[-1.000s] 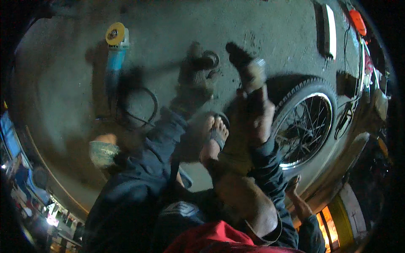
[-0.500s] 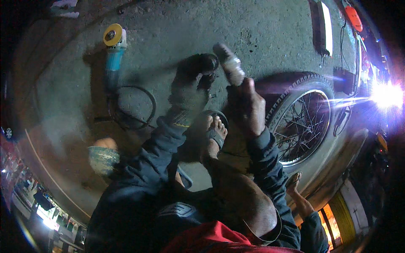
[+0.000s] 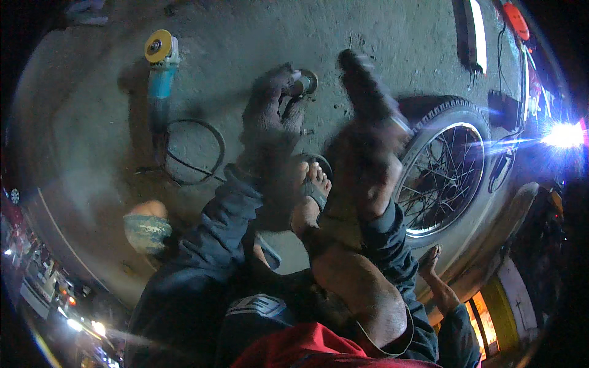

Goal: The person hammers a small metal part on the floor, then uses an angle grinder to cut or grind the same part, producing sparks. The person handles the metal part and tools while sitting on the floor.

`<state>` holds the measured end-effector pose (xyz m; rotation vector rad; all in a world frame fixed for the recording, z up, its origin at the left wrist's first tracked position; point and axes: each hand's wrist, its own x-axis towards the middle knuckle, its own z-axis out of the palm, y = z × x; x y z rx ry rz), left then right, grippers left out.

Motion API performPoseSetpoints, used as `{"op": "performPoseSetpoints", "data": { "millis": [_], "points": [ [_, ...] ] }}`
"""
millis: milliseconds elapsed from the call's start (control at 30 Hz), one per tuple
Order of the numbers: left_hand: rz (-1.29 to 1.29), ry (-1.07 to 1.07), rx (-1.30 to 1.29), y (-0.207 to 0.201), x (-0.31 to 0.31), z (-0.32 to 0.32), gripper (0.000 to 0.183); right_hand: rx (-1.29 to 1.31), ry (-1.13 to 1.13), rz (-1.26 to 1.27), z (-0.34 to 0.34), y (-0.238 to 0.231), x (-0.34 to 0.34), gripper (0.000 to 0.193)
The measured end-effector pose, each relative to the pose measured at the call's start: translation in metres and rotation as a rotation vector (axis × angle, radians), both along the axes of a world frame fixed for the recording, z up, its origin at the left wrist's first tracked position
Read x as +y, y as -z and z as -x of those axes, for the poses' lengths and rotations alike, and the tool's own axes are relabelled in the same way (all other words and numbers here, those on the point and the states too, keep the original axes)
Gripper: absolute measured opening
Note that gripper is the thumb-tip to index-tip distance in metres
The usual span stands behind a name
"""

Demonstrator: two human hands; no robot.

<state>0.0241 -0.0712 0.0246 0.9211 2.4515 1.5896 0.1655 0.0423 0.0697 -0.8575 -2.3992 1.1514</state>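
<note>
My left hand [image 3: 276, 104] is closed around a small round metal part [image 3: 310, 82], pressing it near the concrete ground; its far edge shows beyond my fingertips. To the right, my right hand [image 3: 377, 168] is closed on a thick, dark, bar-like tool [image 3: 371, 89]. Motion blurs both the hand and the tool, and the tool's exact kind is unclear. A small bolt-like piece [image 3: 308, 131] lies by my left wrist, just ahead of my sandalled foot [image 3: 316, 181].
A spoked wheel with tyre [image 3: 445, 172] lies at the right. An angle grinder [image 3: 161, 86] with a yellow disc and looped cable rests at the left, near a worn bowl [image 3: 147, 233]. A long white bar [image 3: 475, 37] is far right. Another person's foot [image 3: 431, 260] shows at lower right.
My right hand has swung the tool to the right, away from the left hand. The round part in my left hand now shows more clearly.
</note>
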Motion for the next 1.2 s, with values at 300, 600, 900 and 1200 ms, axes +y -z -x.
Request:
{"op": "performPoseSetpoints", "data": {
  "millis": [300,600,900,1200],
  "points": [
    [-0.039,0.057,0.122,-0.006,0.010,-0.003,0.045,-0.122,0.032,0.106,0.001,-0.007,0.001,0.026],
    [-0.051,-0.018,-0.120,0.001,0.005,-0.012,0.041,-0.255,-0.080,0.043,0.005,-0.012,0.000,0.028],
    [-0.132,0.022,-0.138,0.007,0.001,-0.008,0.031,-0.348,-0.040,0.051,0.006,-0.001,-0.002,0.032],
    [-0.151,0.049,-0.126,0.001,0.006,-0.002,0.034,-0.338,-0.071,-0.008,0.000,0.001,-0.002,0.028]
  ]
}}
